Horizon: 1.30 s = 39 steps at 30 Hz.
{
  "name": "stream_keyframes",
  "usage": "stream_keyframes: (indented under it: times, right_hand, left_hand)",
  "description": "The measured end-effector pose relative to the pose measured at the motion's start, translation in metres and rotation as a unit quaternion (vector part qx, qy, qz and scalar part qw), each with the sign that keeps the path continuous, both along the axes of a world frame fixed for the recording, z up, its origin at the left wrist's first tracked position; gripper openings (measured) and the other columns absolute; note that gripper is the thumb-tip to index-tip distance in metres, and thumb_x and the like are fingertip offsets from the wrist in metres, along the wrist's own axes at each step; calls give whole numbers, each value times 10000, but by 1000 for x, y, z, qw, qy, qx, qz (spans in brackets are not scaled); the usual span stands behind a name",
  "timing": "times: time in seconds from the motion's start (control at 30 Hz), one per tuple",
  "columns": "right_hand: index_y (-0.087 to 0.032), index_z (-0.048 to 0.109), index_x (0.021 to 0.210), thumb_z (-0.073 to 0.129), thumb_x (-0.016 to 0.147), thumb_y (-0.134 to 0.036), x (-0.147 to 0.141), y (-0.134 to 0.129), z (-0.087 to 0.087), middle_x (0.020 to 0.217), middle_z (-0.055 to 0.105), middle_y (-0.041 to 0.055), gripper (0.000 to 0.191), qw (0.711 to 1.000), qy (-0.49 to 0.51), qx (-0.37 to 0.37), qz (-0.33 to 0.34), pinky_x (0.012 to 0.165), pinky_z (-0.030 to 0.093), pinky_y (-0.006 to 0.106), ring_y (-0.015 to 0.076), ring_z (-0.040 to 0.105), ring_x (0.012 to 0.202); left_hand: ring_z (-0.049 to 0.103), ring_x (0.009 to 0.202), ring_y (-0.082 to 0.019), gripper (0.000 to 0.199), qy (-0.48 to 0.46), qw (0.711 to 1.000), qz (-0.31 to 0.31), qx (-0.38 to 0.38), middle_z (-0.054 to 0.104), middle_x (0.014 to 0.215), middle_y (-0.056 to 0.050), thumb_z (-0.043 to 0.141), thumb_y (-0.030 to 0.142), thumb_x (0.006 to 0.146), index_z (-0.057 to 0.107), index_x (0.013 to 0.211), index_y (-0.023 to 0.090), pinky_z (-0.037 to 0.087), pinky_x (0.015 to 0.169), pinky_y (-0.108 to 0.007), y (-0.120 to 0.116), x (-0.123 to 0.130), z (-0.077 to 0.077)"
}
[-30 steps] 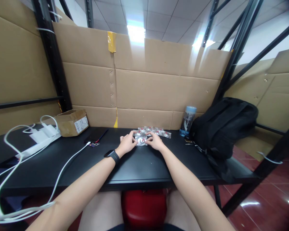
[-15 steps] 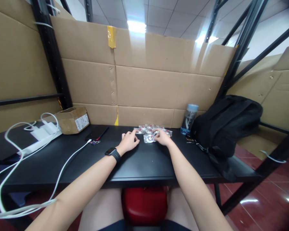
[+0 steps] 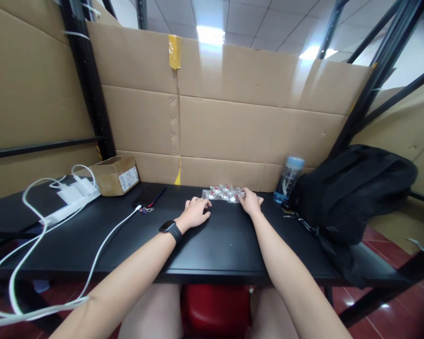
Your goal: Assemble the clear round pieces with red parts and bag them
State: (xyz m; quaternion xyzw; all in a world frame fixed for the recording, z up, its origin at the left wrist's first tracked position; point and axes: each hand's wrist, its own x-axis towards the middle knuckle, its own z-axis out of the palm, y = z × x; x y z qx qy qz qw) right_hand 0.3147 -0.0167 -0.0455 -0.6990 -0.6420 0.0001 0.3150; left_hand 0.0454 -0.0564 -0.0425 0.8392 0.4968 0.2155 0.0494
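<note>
Several small clear packets (image 3: 223,193) with silvery and red contents lie in a cluster at the back of the black table (image 3: 212,249). My left hand (image 3: 195,212) rests on the table just in front of the cluster's left end, fingers apart and holding nothing. At the right end of the cluster is my right hand (image 3: 250,202), its fingertips touching the packets. Whether it grips one of them is hidden by the fingers.
A cardboard box (image 3: 117,176), a white power strip (image 3: 70,207) with cables and a dark phone (image 3: 148,194) are on the left. On the right stand a water bottle (image 3: 289,180) and a black backpack (image 3: 353,188). Cardboard panels (image 3: 226,127) rise behind.
My right hand has moved a little right and back. The packet that lay in front of the cluster is now up against the others. The camera view has shifted slightly.
</note>
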Motion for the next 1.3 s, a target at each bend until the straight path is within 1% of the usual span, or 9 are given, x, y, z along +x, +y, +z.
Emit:
stream_keyframes:
  times: [0.1, 0.23, 0.37, 0.5, 0.73, 0.9, 1.07, 1.17, 1.3]
  right_hand:
    - [-223, 669, 1032, 627, 849, -215, 1, 2, 0, 1115, 666, 90, 188, 999, -45, 6, 18, 912, 357, 398, 268, 581, 1082]
    - [-198, 681, 1032, 686, 806, -215, 8, -17, 4, 1121, 649, 96, 226, 989, -51, -64, 120, 914, 416, 329, 239, 595, 1065]
    - [-248, 634, 1212, 711, 814, -355, -3, -50, 11, 1257, 596, 109, 420, 972, -76, -119, 186, 934, 436, 386, 293, 563, 1142]
    - [-275, 613, 1271, 561, 924, -407, -24, -70, 21, 1294, 591, 120, 375, 955, -140, -143, 217, 939, 447, 467, 334, 548, 1145]
    - [-316, 620, 1271, 528, 940, -393, 6, -53, 36, 1306, 594, 90, 352, 929, -159, -114, 313, 988, 464, 410, 287, 575, 1150]
    - [-312, 572, 1367, 532, 913, -359, 63, -7, 13, 1465, 513, 116, 458, 976, -156, -37, 146, 1058, 404, 513, 351, 468, 1337]
    - [-424, 550, 1390, 493, 952, -440, 102, 0, -13, 1460, 550, 58, 442, 977, -121, -94, 149, 1070, 400, 500, 311, 487, 1348]
    - [-356, 603, 1356, 463, 954, -405, 111, -7, -8, 1424, 583, 66, 429, 970, -132, -127, 157, 1042, 425, 490, 314, 546, 1282]
    - [-310, 664, 1280, 502, 903, -366, 110, -5, 1, 1368, 627, 66, 414, 970, -134, -133, 153, 1015, 446, 446, 298, 594, 1210]
  left_hand:
    - [537, 1164, -308, 279, 24, 1000, -15, -4, 658, 1173, -75, 570, 383, 863, 624, 1115, 276, 386, 971, -465, 2, -6, 3]
    - [502, 1294, -351, 504, 48, 997, -17, -63, 536, 1414, -123, 514, 513, 894, 533, 1350, 301, 373, 1051, -527, 6, -20, 7]
    - [267, 1494, -375, 628, 69, 987, -28, -141, 342, 1605, -131, 462, 564, 912, 450, 1469, 274, 289, 1157, -561, 8, -31, 7]
    - [171, 1526, -365, 695, 79, 984, -41, -156, 289, 1632, -141, 441, 577, 923, 419, 1518, 216, 243, 1213, -500, 6, -33, 8]
    - [130, 1532, -363, 622, 89, 978, -33, -186, 270, 1647, -50, 421, 538, 945, 427, 1525, 313, 228, 1226, -548, -12, -27, 23]
    - [102, 1533, -361, 588, 47, 972, -78, -215, 224, 1651, 71, 481, 595, 917, 393, 1492, 507, 248, 1213, -615, -10, -29, 8]
    - [156, 1494, -467, 637, 75, 966, -61, -240, 334, 1613, 0, 592, 643, 843, 463, 1450, 502, 276, 1158, -700, 12, -24, -20]
    - [190, 1491, -456, 597, 92, 973, -74, -198, 340, 1612, -49, 569, 497, 910, 449, 1489, 417, 301, 1149, -675, 7, -19, -10]
    - [213, 1492, -441, 577, 105, 971, -68, -204, 325, 1613, -99, 538, 413, 927, 478, 1494, 321, 327, 1146, -644, -14, -11, 26]
